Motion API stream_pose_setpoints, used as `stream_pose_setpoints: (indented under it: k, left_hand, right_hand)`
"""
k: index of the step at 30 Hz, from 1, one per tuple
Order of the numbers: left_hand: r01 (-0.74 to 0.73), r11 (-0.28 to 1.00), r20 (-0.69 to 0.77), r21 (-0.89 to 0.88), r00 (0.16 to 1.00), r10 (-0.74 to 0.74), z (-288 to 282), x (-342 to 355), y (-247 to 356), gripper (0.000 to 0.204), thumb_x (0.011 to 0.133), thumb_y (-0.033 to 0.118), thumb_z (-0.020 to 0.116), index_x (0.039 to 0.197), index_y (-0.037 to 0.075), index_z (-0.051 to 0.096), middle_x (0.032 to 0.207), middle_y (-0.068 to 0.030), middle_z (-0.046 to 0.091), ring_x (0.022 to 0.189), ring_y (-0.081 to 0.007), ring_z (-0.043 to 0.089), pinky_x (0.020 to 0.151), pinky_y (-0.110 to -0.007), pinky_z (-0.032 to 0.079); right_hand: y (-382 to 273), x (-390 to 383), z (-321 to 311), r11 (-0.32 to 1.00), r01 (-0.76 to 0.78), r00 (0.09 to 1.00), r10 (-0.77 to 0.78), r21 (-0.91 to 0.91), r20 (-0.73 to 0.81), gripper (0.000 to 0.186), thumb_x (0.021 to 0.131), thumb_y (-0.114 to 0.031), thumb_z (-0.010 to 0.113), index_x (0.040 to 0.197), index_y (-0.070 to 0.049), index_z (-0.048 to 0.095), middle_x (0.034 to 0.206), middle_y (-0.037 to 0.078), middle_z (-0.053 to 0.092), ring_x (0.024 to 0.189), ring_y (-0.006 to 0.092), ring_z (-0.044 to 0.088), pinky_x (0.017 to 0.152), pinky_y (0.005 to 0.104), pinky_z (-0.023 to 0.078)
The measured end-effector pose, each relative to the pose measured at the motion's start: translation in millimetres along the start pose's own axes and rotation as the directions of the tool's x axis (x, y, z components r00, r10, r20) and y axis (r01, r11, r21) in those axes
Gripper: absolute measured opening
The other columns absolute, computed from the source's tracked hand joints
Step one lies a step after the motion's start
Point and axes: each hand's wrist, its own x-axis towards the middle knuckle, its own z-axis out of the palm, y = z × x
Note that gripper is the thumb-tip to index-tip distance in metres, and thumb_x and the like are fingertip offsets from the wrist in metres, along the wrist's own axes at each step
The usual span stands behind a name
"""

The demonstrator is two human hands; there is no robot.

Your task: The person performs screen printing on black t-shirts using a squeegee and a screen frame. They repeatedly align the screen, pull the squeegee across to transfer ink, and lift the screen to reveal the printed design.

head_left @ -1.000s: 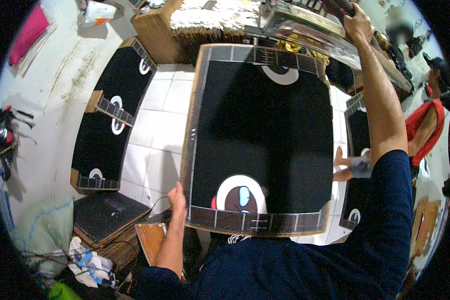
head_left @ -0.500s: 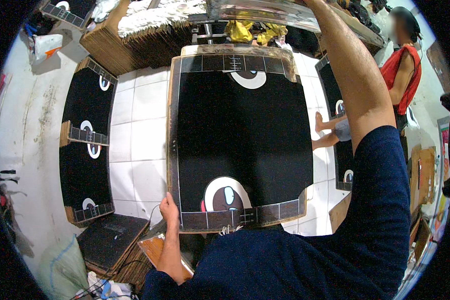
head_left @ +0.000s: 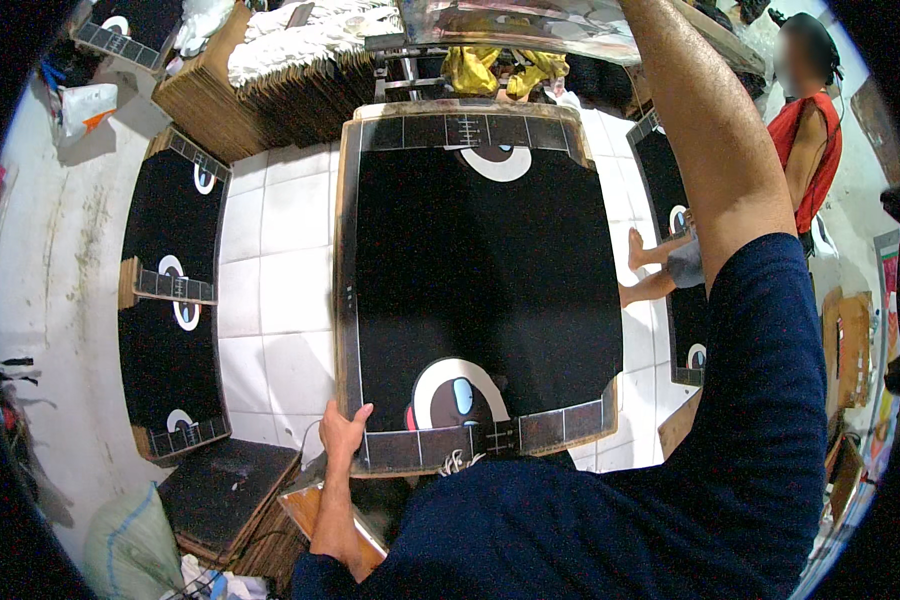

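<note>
A black fabric panel point(head_left: 480, 250) lies on a wood-edged board in front of me. Part of a printed cartoon eye point(head_left: 460, 395) shows at its near end and another at its far end. Dark strips marked with white lines run across both ends. My left hand point(head_left: 343, 430) is at the board's near left edge, thumb spread over the edge and fingers along the outer side. My right arm reaches far forward, and its hand lies beyond the upper rim. A translucent framed sheet point(head_left: 530, 28) hangs over the far end, near that arm.
More black printed panels point(head_left: 170, 370) lie on boards at left and right. A person in a red top point(head_left: 808, 140) stands at the right. Stacked brown boards point(head_left: 210, 75) with white cloths sit at the far left, near yellow bags point(head_left: 470, 70). Dark boards point(head_left: 225, 490) are piled near left.
My left thumb has spread away from the fingers over the board's edge. The view has shifted slightly, and the framed sheet shows a little further left.
</note>
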Motion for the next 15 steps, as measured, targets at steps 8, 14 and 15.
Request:
stream_pose_setpoints:
  k: [8,14,15]
  left_hand:
    - [-0.011,0.998,-0.040,0.059,0.999,0.013,-8.9,3.9,14.8,0.068,0.075,0.044,0.089,0.115,-0.003,0.058,0.103,-0.0284,0.072,0.100,-0.0489,0.069,0.088,-0.054,0.052]
    - [0.006,0.999,-0.033,0.032,0.999,-0.005,-14.0,5.2,22.6,0.073,0.075,0.045,0.089,0.119,-0.001,0.053,0.107,-0.0280,0.071,0.104,-0.0481,0.068,0.089,-0.053,0.052]
    - [-0.018,0.999,-0.066,0.035,0.998,0.020,-13.6,4.0,20.8,0.074,0.075,0.045,0.090,0.120,-0.001,0.052,0.108,-0.0279,0.071,0.105,-0.0477,0.068,0.089,-0.053,0.052]
  right_hand:
    - [4.0,15.7,3.9,0.996,0.089,0.995,-0.089,-0.011,-0.043,0.038,0.090,-0.027,0.068,0.127,-0.021,0.068,0.127,0.015,0.070,0.120,0.0355,0.066,0.100,0.0465,0.053]
    - [3.5,24.8,-0.1,0.999,0.044,0.999,-0.044,-0.032,0.000,0.039,0.089,-0.032,0.071,0.127,-0.022,0.068,0.127,0.014,0.071,0.121,0.0351,0.066,0.100,0.0472,0.052]
    - [3.7,24.2,-0.4,0.998,0.048,0.999,-0.048,-0.034,0.007,0.039,0.089,-0.032,0.071,0.127,-0.022,0.068,0.127,0.014,0.071,0.120,0.0350,0.066,0.100,0.0471,0.052]
